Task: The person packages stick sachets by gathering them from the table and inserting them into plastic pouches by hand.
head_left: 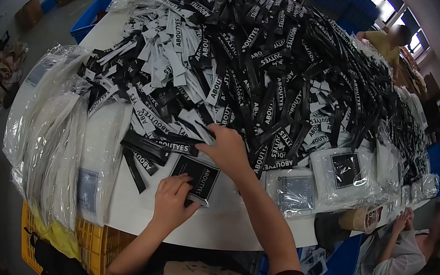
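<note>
We work at a black ABOUTYES packet [203, 180] low in the centre of the frame.
Our left hand [174, 199], half curled, rests its fingers on the packet's left part, which lies on the white counter [242, 235]; our right hand [221, 148], partly open, touches the black and white strips [271, 97] just above it, though we cannot tell whether it grips one. Filled clear bags [49, 135] lie at left.
</note>
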The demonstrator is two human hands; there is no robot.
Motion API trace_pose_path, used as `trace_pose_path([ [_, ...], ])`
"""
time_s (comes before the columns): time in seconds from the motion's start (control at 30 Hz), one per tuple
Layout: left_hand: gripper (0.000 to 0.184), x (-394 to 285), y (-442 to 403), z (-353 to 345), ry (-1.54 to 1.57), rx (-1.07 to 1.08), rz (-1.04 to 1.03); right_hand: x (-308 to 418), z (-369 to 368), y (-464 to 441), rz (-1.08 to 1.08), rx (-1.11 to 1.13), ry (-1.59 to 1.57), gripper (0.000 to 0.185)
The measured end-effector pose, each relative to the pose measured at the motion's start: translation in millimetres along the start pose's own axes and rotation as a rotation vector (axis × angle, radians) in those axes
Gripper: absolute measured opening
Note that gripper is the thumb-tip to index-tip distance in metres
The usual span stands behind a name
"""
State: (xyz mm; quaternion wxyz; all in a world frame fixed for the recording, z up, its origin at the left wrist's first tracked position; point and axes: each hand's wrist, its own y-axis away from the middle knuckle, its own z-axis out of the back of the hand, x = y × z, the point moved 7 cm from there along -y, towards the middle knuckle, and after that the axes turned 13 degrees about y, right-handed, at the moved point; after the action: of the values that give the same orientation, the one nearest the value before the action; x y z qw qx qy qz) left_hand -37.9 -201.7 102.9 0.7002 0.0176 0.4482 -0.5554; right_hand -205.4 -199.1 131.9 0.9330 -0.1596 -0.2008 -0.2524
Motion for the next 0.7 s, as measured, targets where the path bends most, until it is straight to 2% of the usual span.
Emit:
trace_pose_path([
  [0.07,0.031,-10,-6,2,-0.007,-0.006,0.035,-9,22,15,-0.157,0.071,0.014,0.043],
  [0.1,0.030,-13,-9,0,-0.062,0.009,0.040,-11,35,25,-0.146,0.041,0.105,0.034],
  [0.17,0.029,-13,-10,-4,-0.112,0.029,0.043,-33,47,54,-0.325,0.032,-0.171,0.023],
  [0.23,0.025,5,-7,-5,-0.060,0.027,0.205,-33,67,90,-0.261,-0.180,-0.491,0.016],
  [0.27,0.025,4,-9,-5,-0.057,0.029,0.201,-34,74,110,-0.218,-0.295,-0.633,0.017],
  [0.33,0.022,-5,-10,14,0.274,-0.164,0.145,-54,63,162,-0.327,-0.371,-0.850,0.014],
  [0.37,0.022,-10,-10,23,0.438,-0.257,0.116,-63,52,191,-0.375,-0.435,-0.763,0.011],
  [0.4,0.024,-29,-11,32,0.289,-0.281,-0.041,-63,50,206,-0.423,-0.499,-0.674,0.009],
  [0.47,0.027,-52,-10,33,0.262,-0.233,-0.152,-52,47,219,-0.386,-0.466,-0.656,0.008],
  [0.5,0.036,-53,-8,25,0.247,-0.151,-0.154,-64,32,228,-0.423,-0.470,-0.625,0.009],
  [0.53,0.036,-52,-4,19,0.249,-0.144,-0.157,-62,29,236,-0.429,-0.475,-0.625,0.009],
  [0.6,0.049,-41,2,-6,0.250,0.035,0.038,-67,23,250,-0.393,-0.758,-1.268,0.009],
  [0.63,0.061,-41,5,-12,0.316,0.061,0.111,-54,38,250,-0.318,-0.783,-0.944,0.016],
  [0.67,0.061,-43,7,-11,0.310,0.064,0.110,-54,32,249,-0.319,-0.785,-0.951,0.016],
  [0.7,0.063,-49,9,-13,0.275,0.130,0.043,-48,28,245,-0.286,-0.725,-0.750,0.018],
])
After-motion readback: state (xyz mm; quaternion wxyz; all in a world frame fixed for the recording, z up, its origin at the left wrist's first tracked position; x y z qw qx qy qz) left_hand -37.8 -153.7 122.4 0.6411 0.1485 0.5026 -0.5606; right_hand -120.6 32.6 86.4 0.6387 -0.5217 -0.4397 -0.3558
